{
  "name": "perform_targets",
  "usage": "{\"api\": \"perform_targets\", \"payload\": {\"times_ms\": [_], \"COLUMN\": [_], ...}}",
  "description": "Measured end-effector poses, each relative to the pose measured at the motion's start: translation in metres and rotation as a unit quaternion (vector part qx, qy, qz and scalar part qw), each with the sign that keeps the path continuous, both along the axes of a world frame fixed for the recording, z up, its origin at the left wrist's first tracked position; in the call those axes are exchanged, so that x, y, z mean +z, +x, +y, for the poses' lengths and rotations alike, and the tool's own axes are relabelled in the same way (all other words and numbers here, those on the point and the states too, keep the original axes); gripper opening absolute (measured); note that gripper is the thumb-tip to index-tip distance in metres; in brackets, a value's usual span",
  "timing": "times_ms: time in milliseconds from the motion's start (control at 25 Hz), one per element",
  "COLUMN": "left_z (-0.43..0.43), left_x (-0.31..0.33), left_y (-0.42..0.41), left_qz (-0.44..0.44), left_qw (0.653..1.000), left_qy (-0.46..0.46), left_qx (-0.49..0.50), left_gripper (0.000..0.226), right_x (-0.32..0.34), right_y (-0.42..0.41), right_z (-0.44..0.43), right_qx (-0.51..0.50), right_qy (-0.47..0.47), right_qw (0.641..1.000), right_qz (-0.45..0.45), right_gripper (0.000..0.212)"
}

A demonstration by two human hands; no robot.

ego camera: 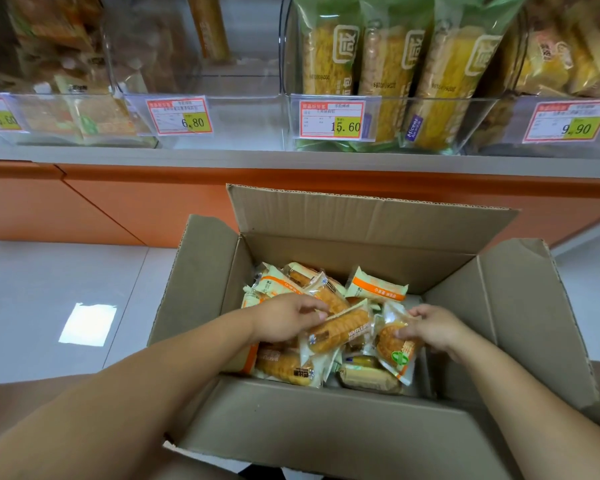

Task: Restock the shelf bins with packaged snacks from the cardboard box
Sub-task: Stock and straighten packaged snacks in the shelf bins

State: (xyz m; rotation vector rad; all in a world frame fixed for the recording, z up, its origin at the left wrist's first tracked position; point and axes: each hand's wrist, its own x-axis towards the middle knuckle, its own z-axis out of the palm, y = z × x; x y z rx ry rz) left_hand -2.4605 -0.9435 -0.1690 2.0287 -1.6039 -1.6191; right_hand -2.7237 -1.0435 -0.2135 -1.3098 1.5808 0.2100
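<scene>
The box [326, 420] is plain brown cardboard. The snacks [340, 329] have cream wrappers with orange bands, and golden-brown bread shows through. Tags [331, 120] are white, red-bordered, with yellow price patches. Bags [388, 64] are green on top and yellow below. The shelf base [136, 202] is orange, the floor [32, 289] pale grey.

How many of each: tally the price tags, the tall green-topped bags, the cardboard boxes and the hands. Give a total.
Price tags: 4
Green-topped bags: 3
Cardboard box: 1
Hands: 2, left hand holds a waffle packet, right hand holds a round-cake packet
Total: 10
</scene>
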Motion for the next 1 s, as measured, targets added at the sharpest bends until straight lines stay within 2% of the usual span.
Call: {"api": "perform_targets", "payload": {"times_ms": [80,160,320,480,520,600,640,680,720,760,840,880,1000], "left_z": [-0.007,-0.011,-0.002,0.019,0.022,0.024,0.022,0.019,0.017,0.016,0.012,0.011,0.005], "left_x": [0.005,0.008,0.0,-0.012,-0.014,-0.018,-0.019,-0.02,-0.021,-0.022,-0.023,-0.023,-0.021], "left_y": [0.016,0.036,0.047,0.025,0.022,0.015,0.013,0.012,0.011,0.012,0.017,0.019,0.024], "left_qz": [-0.102,-0.185,-0.226,-0.286,-0.301,-0.331,-0.342,-0.347,-0.344,-0.338,-0.319,-0.305,-0.282], "left_qw": [0.993,0.978,0.962,0.908,0.897,0.881,0.876,0.874,0.875,0.878,0.895,0.909,0.927], "left_qy": [-0.062,-0.086,-0.063,-0.029,-0.028,-0.041,-0.053,-0.058,-0.055,-0.048,-0.034,-0.034,-0.04], "left_qx": [-0.027,-0.053,-0.137,-0.304,-0.323,-0.335,-0.337,-0.337,-0.336,-0.335,-0.309,-0.283,-0.244], "left_gripper": [0.039,0.038,0.037,0.071,0.079,0.083,0.08,0.077,0.076,0.077,0.069,0.059,0.046], "right_x": [-0.001,0.004,0.001,-0.009,-0.005,0.006,0.014,0.022,0.029,0.034,0.035,0.03,0.012], "right_y": [-0.003,-0.001,0.004,0.014,0.018,0.031,0.04,0.051,0.062,0.072,0.087,0.09,0.089], "right_z": [-0.011,-0.017,-0.003,0.017,0.021,0.031,0.037,0.044,0.05,0.058,0.075,0.084,0.096], "right_qx": [0.02,0.07,0.134,0.229,0.265,0.297,0.276,0.25,0.229,0.236,0.246,0.238,0.19], "right_qy": [-0.063,-0.087,-0.044,-0.102,-0.136,-0.273,-0.338,-0.342,-0.286,-0.175,0.056,0.109,0.084], "right_qw": [0.997,0.991,0.985,0.954,0.936,0.891,0.882,0.897,0.928,0.955,0.968,0.965,0.977], "right_qz": [0.049,0.075,0.098,0.165,0.189,0.21,0.178,0.127,0.074,0.039,-0.009,-0.03,-0.056], "right_gripper": [0.036,0.04,0.049,0.06,0.058,0.044,0.032,0.023,0.028,0.04,0.057,0.056,0.035]}}
